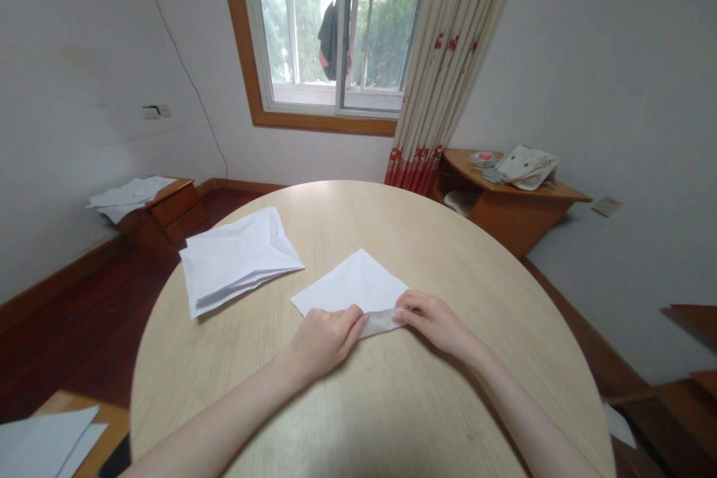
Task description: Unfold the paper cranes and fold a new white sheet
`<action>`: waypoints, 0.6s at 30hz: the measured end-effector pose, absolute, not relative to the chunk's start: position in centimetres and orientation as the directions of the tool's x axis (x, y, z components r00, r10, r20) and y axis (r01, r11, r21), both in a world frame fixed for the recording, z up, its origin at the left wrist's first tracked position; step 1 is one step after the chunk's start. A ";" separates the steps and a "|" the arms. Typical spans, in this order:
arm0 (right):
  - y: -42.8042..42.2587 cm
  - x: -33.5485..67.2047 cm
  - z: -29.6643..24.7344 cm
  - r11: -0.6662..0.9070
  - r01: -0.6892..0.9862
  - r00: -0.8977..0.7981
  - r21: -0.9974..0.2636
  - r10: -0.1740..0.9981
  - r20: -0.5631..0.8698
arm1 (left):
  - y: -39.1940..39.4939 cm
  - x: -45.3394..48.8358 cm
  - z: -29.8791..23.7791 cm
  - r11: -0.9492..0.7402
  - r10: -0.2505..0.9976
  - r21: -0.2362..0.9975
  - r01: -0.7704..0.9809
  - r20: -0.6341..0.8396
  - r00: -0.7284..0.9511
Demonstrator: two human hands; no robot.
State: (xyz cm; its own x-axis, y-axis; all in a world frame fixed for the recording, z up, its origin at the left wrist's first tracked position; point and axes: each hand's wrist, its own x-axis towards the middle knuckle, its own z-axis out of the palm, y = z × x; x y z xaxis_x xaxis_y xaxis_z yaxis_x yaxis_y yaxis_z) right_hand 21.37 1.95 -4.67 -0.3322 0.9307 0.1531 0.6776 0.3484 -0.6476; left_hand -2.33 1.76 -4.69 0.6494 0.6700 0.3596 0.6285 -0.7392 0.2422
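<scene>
A white sheet of paper (354, 285) lies on the round wooden table (392, 403) in front of me, partly folded, with its near edge turned up. My left hand (323, 337) pinches that near edge from the left, fingers closed on the fold. My right hand (432, 318) presses and pinches the same edge from the right. A stack of folded white papers (235, 258) rests on the table to the left, apart from both hands.
A low wooden cabinet (168, 209) with loose papers stands at the left wall. A corner shelf (515, 198) with papers and small items sits at the right under the curtain (448, 67). More white paper (45, 444) lies at the bottom left.
</scene>
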 end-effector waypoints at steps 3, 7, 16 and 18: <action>1.9 21.2 -4.5 0.326 0.704 -0.304 -0.631 0.941 0.147 | 1.6 -2.2 -4.4 -0.681 0.732 0.334 0.651 0.320 0.602; 1.8 21.0 -4.8 0.335 0.713 -0.298 -0.616 0.940 0.166 | 1.3 -1.9 -3.9 -0.580 0.804 0.521 0.626 0.240 0.545; 2.0 20.5 -6.3 0.388 0.808 -0.329 -0.442 0.921 0.208 | 1.2 -1.6 -3.7 -0.234 0.793 0.869 0.436 -0.089 0.602; 1.8 20.3 -6.3 0.409 0.811 -0.353 -0.419 0.913 0.206 | 1.1 -1.6 -3.9 -0.161 0.755 0.904 0.395 -0.145 0.639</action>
State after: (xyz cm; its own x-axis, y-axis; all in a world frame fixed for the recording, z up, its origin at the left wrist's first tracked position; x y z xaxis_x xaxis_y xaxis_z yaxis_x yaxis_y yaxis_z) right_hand 20.28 1.84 -6.30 -0.3534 0.9125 0.2058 0.8108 0.4085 -0.4191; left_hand -1.57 1.14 -3.86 0.6392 0.7552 -0.1453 0.3952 -0.1606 0.9044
